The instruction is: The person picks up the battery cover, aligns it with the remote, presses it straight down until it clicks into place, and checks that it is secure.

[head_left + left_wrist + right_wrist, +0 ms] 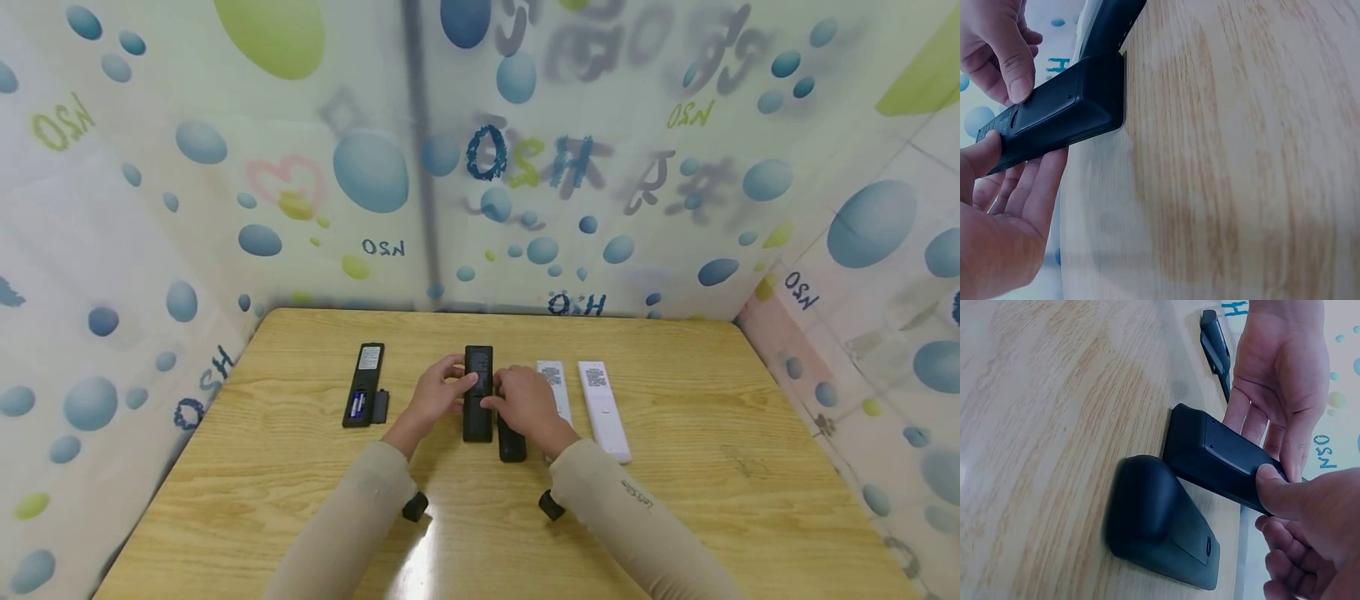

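A black remote control (477, 421) lies back side up between the hands, tilted, its near end at the tabletop in the wrist views. My left hand (435, 390) holds its left side, with the thumb on top and the fingers beneath. From the right side, my right hand (531, 405) grips the same remote, its thumb on the battery cover (1235, 453), which is in place. Close by on the right lies a second black remote (1160, 519), partly hidden under the right hand in the head view.
At left, a black remote (366, 371) lies with its battery compartment uncovered, batteries (358, 405) inside and its loose cover (380, 407) beside it. To the right are two white remotes, one partly covered (553, 379) and one fully visible (604, 412). Patterned curtains surround the wooden table (247, 500).
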The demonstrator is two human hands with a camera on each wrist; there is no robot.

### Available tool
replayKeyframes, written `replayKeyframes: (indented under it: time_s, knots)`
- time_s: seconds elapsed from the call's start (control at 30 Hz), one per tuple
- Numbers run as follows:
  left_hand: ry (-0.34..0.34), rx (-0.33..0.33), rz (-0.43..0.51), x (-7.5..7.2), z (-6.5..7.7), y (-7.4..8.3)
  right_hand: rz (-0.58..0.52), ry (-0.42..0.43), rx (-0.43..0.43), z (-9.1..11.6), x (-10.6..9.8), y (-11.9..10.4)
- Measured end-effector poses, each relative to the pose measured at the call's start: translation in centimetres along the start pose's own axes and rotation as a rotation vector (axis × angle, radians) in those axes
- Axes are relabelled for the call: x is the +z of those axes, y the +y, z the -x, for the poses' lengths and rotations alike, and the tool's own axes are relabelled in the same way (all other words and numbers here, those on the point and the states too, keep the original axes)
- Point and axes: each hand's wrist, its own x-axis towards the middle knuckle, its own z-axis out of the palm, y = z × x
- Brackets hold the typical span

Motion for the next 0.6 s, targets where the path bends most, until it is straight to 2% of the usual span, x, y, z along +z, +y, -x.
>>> replayKeyframes:
  time_s: [0.07, 0.1, 0.17, 0.3, 0.6]
  knots:
    - [0.000, 0.000, -0.009, 0.0, 0.8, 0.9, 0.001, -0.004, -0.003, 0.0, 0.0, 0.0]
    - [0.000, 0.001, -0.010, 0.0, 0.8, 0.9, 0.004, -0.007, 0.000, 0.0, 0.0, 0.0]
    - [0.011, 0.006, -0.010, 0.1, 0.5, 0.4, 0.012, -0.013, 0.004, 0.0, 0.0, 0.0]
    - [0.030, 0.014, -0.008, 0.2, -1.1, -1.5, 0.011, -0.024, 0.015, -0.2, 0.1, -0.1]
    - [0.047, 0.024, -0.033, 0.4, -1.0, -1.4, -0.057, -0.011, 0.060, -0.8, 0.2, 0.1]
